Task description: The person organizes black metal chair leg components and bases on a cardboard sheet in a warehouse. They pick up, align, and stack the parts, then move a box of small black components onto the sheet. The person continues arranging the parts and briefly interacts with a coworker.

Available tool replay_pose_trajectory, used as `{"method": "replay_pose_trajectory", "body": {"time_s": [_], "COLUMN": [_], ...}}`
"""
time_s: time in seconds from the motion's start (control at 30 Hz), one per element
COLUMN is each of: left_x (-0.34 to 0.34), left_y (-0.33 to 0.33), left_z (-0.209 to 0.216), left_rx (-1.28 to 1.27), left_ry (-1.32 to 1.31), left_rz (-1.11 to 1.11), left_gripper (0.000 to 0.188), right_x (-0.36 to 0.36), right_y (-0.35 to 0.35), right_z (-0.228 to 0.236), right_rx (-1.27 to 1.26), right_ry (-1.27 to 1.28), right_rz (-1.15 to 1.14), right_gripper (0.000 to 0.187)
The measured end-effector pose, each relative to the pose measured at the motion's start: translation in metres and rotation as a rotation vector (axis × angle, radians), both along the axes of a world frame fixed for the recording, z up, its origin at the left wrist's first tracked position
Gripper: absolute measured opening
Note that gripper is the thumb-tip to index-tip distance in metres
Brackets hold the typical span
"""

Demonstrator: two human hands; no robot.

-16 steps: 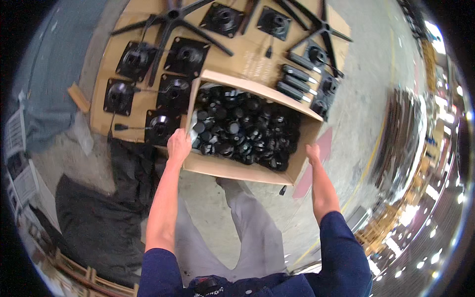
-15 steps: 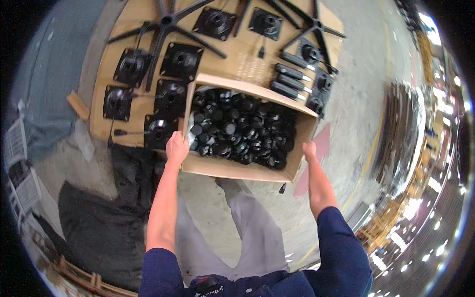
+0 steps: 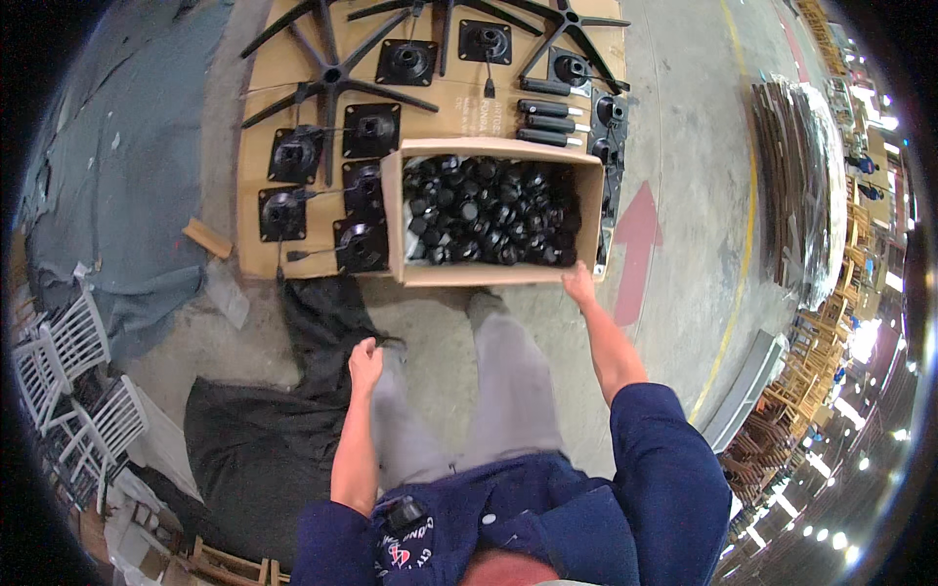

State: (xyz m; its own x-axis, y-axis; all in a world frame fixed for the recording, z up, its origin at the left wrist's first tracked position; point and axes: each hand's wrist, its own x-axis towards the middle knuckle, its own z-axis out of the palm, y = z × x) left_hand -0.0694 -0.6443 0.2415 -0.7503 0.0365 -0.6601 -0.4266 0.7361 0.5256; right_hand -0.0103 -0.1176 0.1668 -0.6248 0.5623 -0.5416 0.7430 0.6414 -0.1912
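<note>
An open cardboard box (image 3: 493, 278) full of black chair casters (image 3: 479, 210) rests over the near part of the cardboard-covered surface (image 3: 322, 262). My right hand (image 3: 578, 280) is closed at the box's near right corner, its fingers partly hidden there. My left hand (image 3: 365, 363) is off the box, over my left leg, with its fingers curled and nothing seen in them. Beyond the box lie several black gas lift cylinders (image 3: 547, 122). Left of it are square black seat mechanisms (image 3: 371, 129) with levers, and a five-armed chair base (image 3: 334, 76).
Black cloth (image 3: 244, 439) is heaped on the floor at my left, near a small cardboard piece (image 3: 207, 237). White chairs (image 3: 73, 332) stand at the far left. Stacked flat sheets (image 3: 796, 190) stand to the right, past a red floor arrow (image 3: 640, 244) and a yellow line.
My left hand has let go of the box's left side and drawn back toward me. The box now sits straighter, and my right hand has slid to its near right corner.
</note>
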Motion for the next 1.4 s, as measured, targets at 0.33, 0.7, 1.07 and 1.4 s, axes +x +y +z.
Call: {"method": "replay_pose_trajectory", "body": {"time_s": [0.33,0.7,1.07,1.4], "left_x": [0.163,0.097,-0.084,-0.071], "left_y": [-0.314,-0.207,0.126,0.122], "left_z": [0.143,0.018,-0.153,-0.196], "left_rx": [-0.335,-0.025,-0.003,-0.188], "left_ry": [-0.069,-0.063,-0.307,-0.135], "left_rz": [0.45,0.056,0.084,0.064], "left_gripper": [0.029,0.026,0.049,0.032], "right_x": [0.124,0.012,0.014,0.044], "right_y": [-0.233,-0.174,-0.037,-0.048], "right_z": [0.069,-0.023,-0.098,-0.099], "right_rx": [-0.186,-0.555,-0.61,-0.581], "right_ry": [-0.151,0.213,0.072,0.221], "right_rz": [0.124,-1.147,-1.286,-1.171], "right_gripper": [0.033,0.083,0.059,0.026]}}
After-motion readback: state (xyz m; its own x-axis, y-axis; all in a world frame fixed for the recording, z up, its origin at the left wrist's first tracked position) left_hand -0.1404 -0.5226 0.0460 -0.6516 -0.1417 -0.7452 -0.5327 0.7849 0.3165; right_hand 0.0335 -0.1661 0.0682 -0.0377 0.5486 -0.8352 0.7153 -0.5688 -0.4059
